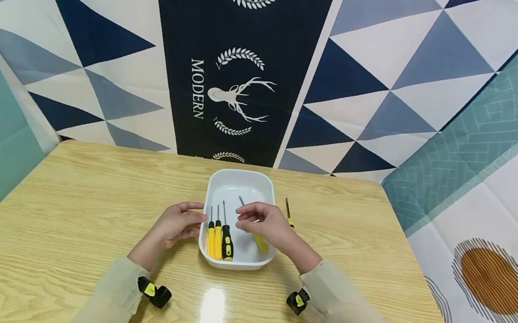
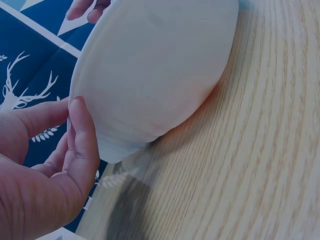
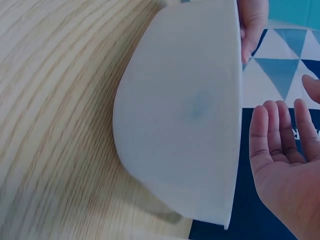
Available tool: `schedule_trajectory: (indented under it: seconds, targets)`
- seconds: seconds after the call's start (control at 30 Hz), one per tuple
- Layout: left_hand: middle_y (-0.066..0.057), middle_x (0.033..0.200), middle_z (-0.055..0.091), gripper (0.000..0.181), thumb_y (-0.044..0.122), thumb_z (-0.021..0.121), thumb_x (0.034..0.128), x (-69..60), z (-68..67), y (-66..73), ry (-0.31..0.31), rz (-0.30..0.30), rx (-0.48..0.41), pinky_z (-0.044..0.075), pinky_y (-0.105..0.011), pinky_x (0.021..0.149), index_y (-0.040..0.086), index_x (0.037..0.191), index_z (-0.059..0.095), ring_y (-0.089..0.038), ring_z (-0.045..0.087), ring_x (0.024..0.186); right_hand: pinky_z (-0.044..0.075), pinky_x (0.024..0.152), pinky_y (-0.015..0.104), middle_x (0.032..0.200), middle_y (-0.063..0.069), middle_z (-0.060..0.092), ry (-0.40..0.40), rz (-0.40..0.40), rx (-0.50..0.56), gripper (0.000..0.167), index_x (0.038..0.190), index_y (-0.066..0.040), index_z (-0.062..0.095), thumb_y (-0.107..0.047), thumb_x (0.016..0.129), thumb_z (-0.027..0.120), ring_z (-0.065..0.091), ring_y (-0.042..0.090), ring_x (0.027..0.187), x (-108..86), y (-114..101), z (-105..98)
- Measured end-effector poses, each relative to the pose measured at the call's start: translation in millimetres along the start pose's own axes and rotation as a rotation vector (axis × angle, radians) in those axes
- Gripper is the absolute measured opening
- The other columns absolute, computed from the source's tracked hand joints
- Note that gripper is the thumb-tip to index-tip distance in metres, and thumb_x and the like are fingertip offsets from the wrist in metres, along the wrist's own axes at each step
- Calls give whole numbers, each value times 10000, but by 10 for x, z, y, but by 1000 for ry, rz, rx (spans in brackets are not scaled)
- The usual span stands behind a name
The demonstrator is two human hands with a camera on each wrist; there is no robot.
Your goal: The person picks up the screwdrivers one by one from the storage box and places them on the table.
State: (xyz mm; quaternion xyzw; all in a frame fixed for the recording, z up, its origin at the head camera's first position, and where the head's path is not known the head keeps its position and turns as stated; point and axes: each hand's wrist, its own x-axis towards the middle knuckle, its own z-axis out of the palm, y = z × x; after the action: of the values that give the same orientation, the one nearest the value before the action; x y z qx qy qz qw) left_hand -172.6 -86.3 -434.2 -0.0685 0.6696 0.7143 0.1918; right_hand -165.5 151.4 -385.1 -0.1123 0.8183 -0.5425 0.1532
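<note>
A white plastic tray (image 1: 242, 255) stands on the table, holding several screwdrivers. My left hand (image 1: 181, 222) grips its left rim, and in the left wrist view the fingers (image 2: 82, 130) lie against the outer wall. Side by side at the tray's left are two yellow-handled screwdrivers (image 1: 217, 242) and a black-and-yellow screwdriver (image 1: 227, 246). Over the tray's right half hovers my right hand (image 1: 268, 226), its fingers loosely bent with nothing between them. Beneath it lies another yellow-handled screwdriver (image 1: 261, 244), partly hidden by the hand.
Outside the tray, a screwdriver (image 1: 288, 210) lies on the wooden table (image 1: 91, 206) to the right, its handle partly behind my right hand. A patterned cloth (image 1: 248, 48) hangs beyond the table's far edge. Each wrist carries a small black camera (image 1: 298, 301).
</note>
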Motion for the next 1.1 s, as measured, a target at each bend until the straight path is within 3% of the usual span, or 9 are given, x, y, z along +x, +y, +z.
schedule_trajectory:
  seconds: [0.3,0.63,0.9,1.1]
  targets:
    - [-150,1043,648,490,101,631,877,-1,-7,2,-9,-5,0,563,-225,655,6,1325,455,-103,630,690,536,742,230,1002,118,657,-47,-19,43,342,1132,4,627,-137,829,705,594,109,823,73,-48,162]
    - [-104,984,647,495,99,623,882,-15,-13,17,-24,0,-5,566,-232,657,2,1333,442,-106,638,694,529,733,210,957,72,660,-85,1,44,328,1125,-16,639,-151,833,700,589,93,820,135,-22,296]
    - [-28,915,645,505,99,619,886,-12,-21,19,-32,3,-10,564,-227,650,5,1343,426,-98,635,696,556,748,316,949,79,655,-106,41,79,270,1110,-30,643,-130,860,653,593,111,769,181,-10,425]
    - [-53,936,650,490,104,613,890,-1,-29,2,-31,-2,-10,566,-238,662,12,1339,439,-115,642,716,523,706,250,945,79,653,-122,42,91,269,1108,-13,645,-108,857,637,570,105,771,209,20,502]
